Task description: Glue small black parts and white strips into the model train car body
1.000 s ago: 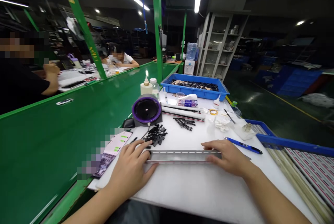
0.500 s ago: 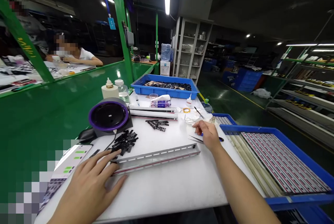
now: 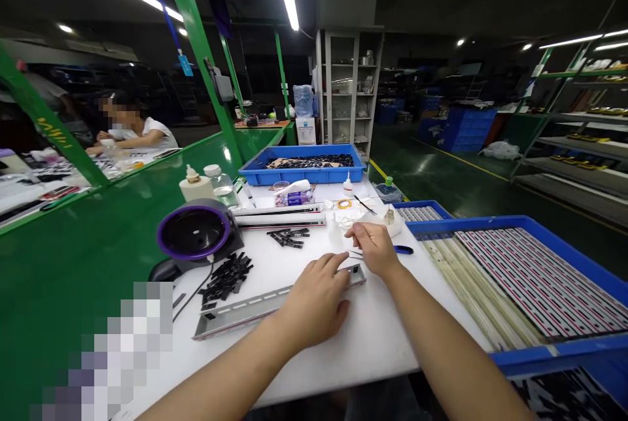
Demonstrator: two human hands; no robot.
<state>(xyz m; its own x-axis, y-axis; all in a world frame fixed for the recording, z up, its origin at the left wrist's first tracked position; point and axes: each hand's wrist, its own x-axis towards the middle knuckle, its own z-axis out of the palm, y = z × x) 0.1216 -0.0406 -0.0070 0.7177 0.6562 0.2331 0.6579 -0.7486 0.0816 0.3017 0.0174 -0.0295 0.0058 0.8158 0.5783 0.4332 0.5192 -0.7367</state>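
A long grey metal channel (image 3: 240, 312) with slots along its side lies on the white table. My left hand (image 3: 318, 297) rests over its right part, fingers stretched forward and thumb apart on the near side. Just beyond the channel's right end, my right hand (image 3: 373, 248) is closed in a pinch; whatever is between the fingertips is hidden. Thin metal tips show left of that hand, and a blue and black handle (image 3: 403, 250) lies to its right. Loose black strips (image 3: 228, 277) are heaped near the channel's left end, with a smaller pile (image 3: 289, 238) farther back.
A round purple-rimmed black device (image 3: 195, 233) stands at left, with bottles (image 3: 220, 185) behind it. Two more channels (image 3: 279, 219) lie beyond. A blue tray (image 3: 301, 176) of black parts sits at the back. On the right, another blue tray (image 3: 527, 225) holds rows of strips.
My left hand has moved right, from the channel's left end to its right part. My right hand has shifted slightly left and stays pinched. The view has turned a little.
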